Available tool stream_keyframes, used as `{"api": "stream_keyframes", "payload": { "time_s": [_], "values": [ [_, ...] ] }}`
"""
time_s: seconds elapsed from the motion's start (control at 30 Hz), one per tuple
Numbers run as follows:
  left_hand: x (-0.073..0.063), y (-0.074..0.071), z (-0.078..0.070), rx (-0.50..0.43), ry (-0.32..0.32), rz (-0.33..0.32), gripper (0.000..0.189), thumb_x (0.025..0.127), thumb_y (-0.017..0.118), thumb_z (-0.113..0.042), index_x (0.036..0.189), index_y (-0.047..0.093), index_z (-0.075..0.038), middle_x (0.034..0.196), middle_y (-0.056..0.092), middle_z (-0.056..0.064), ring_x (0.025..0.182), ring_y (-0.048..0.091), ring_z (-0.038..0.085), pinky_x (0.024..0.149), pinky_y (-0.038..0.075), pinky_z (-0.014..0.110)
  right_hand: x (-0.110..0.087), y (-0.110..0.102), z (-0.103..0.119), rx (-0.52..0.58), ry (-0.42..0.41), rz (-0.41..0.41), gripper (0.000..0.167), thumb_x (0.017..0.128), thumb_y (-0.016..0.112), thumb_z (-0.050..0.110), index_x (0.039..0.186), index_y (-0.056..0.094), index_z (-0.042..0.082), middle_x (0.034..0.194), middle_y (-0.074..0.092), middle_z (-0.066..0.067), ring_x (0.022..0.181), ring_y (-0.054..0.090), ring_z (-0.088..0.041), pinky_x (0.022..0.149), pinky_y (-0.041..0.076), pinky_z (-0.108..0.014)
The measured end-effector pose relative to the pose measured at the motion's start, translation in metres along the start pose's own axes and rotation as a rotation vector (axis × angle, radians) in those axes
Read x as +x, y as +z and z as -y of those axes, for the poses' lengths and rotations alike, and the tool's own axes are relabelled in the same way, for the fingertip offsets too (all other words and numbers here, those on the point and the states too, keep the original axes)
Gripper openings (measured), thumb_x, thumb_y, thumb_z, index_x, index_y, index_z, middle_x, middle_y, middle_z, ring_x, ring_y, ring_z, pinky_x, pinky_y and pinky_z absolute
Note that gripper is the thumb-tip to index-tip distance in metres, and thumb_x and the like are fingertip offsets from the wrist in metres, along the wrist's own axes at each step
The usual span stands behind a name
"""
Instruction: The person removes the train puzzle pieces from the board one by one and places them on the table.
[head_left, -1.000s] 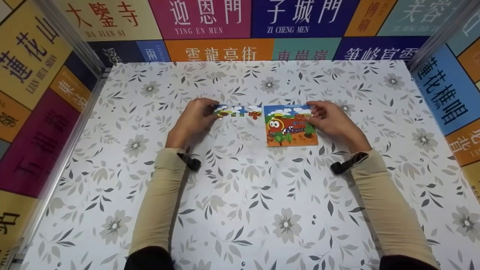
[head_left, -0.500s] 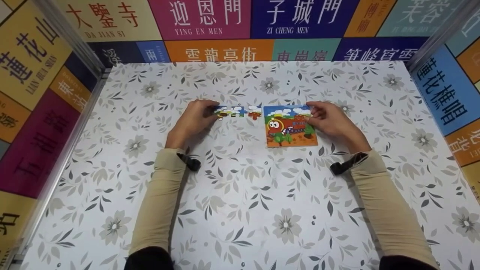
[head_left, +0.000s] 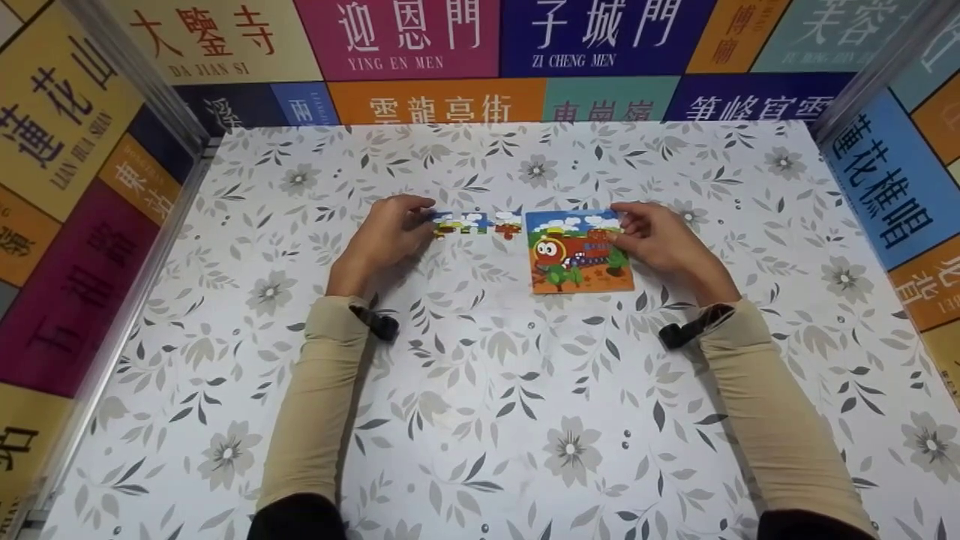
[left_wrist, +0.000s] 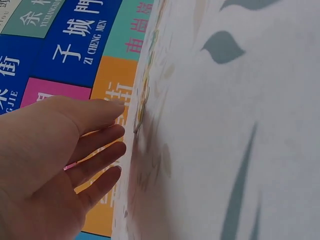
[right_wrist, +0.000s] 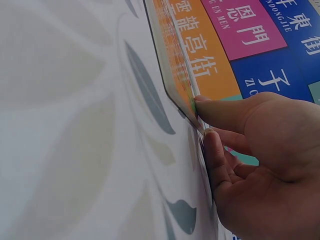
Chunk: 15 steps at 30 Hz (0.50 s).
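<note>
On the table (head_left: 480,360) lies a square puzzle board (head_left: 581,251) with a red train picture. My right hand (head_left: 660,236) pinches its right edge, thumb on top; in the right wrist view the thumb and fingertips (right_wrist: 210,135) meet at the board's corner. To the left of the board runs a short row of joined jigsaw pieces (head_left: 471,223), and a separate jigsaw piece (head_left: 508,225) sits between that row and the board. My left hand (head_left: 390,232) is beside the row's left end, its fingers loosely extended in the left wrist view and holding nothing.
A wall panel (head_left: 439,101) with coloured lettered blocks stands along the table's back edge. More lettered panels close in the left side (head_left: 67,277) and right side (head_left: 889,180). The table cover has a grey leaf and flower print.
My left hand has drawn slightly left, uncovering more of the jigsaw row's left end. The right hand and the board stay in place.
</note>
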<state>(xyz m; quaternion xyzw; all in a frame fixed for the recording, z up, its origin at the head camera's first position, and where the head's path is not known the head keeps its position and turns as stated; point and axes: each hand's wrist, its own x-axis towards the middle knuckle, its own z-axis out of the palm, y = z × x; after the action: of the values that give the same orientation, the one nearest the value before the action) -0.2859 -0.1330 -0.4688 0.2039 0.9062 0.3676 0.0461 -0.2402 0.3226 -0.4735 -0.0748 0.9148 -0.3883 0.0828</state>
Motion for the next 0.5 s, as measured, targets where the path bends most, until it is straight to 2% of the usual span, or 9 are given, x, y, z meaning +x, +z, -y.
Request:
{"api": "stream_keyframes", "payload": {
  "time_s": [0.2,0.5],
  "values": [
    [0.004,0.008,-0.015,-0.025,0.057,0.005,0.04,0.104,0.072,-0.013,0.141,0.069,0.002,0.143,0.07,0.021,0.135,0.068,0.034,0.118,0.051,0.046,0.001,0.0,-0.001,-0.005,0.019,0.0,0.058,0.106,0.072,0.021,0.159,0.054,0.01,0.125,0.062,-0.016,0.109,0.062,-0.023,0.087,0.047,-0.014],
    [0.014,0.024,-0.049,0.03,0.172,0.061,0.039,0.105,0.072,-0.018,0.141,0.071,-0.002,0.144,0.071,0.015,0.138,0.065,0.029,0.12,0.05,0.041,0.001,0.0,-0.002,-0.004,0.03,0.016,0.058,0.107,0.07,0.022,0.161,0.052,0.013,0.127,0.061,-0.015,0.111,0.06,-0.023,0.089,0.047,-0.017]
  ]
}}
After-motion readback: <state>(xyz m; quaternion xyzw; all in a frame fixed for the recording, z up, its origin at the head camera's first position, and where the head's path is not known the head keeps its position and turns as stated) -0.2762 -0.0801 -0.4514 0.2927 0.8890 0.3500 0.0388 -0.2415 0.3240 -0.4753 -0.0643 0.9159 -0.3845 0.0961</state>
